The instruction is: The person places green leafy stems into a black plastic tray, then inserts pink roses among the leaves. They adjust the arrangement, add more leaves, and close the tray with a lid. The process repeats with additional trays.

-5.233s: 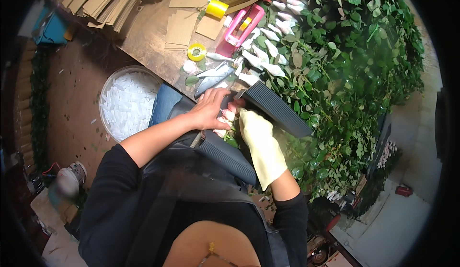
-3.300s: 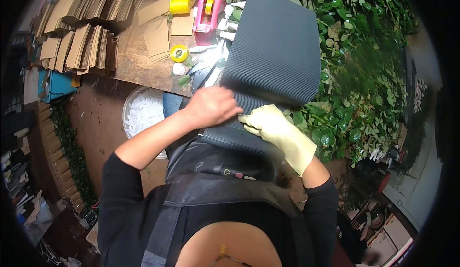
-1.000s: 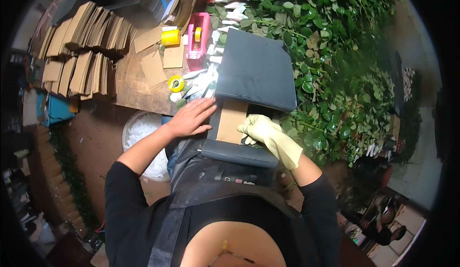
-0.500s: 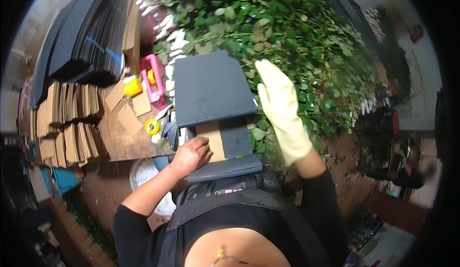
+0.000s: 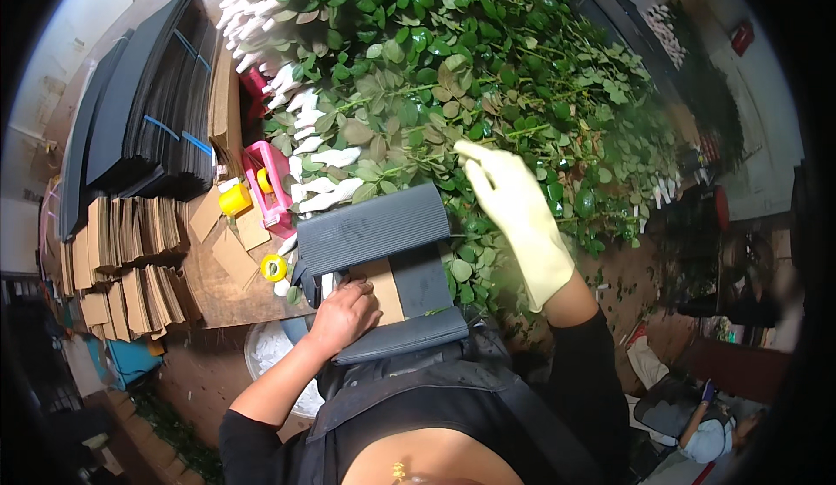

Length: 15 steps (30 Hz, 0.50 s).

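In front of my body lies a dark grey corrugated sheet (image 5: 370,232), bent with a raised far flap and a near flap. A brown cardboard piece (image 5: 391,298) lies inside it. My bare left hand (image 5: 347,313) presses on the cardboard piece with bent fingers held together; its thumb is hidden. My right hand (image 5: 515,215), in a pale yellow rubber glove, is stretched out above leafy green stems (image 5: 522,102) and holds nothing. White-covered tips (image 5: 335,158) of the stems lie just beyond the sheet.
On the wooden table (image 5: 209,289) at left are stacked grey sheets (image 5: 144,111), cardboard pieces (image 5: 135,241), a pink tape dispenser (image 5: 268,185) and a yellow tape roll (image 5: 273,267). A white tub (image 5: 261,354) stands below. Another person (image 5: 710,437) is at the lower right.
The far flap of the grey sheet has folded down toward me. My right hand has left its side edge and is held apart over the stems. My left hand stays on the cardboard.
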Motion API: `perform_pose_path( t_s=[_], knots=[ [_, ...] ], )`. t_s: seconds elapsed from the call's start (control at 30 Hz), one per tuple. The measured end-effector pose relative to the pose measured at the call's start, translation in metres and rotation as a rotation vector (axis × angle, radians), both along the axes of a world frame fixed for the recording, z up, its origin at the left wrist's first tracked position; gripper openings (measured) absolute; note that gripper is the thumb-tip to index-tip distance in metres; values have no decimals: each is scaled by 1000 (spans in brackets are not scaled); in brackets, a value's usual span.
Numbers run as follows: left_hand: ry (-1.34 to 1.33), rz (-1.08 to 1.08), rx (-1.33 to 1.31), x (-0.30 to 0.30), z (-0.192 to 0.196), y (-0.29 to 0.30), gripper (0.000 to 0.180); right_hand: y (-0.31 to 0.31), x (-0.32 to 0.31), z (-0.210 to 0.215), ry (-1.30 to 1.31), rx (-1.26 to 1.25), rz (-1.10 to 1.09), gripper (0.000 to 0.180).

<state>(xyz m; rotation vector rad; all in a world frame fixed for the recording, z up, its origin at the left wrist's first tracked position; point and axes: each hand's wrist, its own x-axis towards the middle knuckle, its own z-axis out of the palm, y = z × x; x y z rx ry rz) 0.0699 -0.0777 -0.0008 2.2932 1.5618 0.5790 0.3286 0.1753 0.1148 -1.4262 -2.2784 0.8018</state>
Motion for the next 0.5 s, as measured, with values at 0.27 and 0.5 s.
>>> perform_pose_path(
  t_s=[0.27,0.5],
  knots=[
    [-46,-26,7,3,5,5,41,88,-36,-23,-573,36,189,27],
    [-64,18,-35,2,2,2,44,80,12,-7,-553,16,403,30]
  ],
)
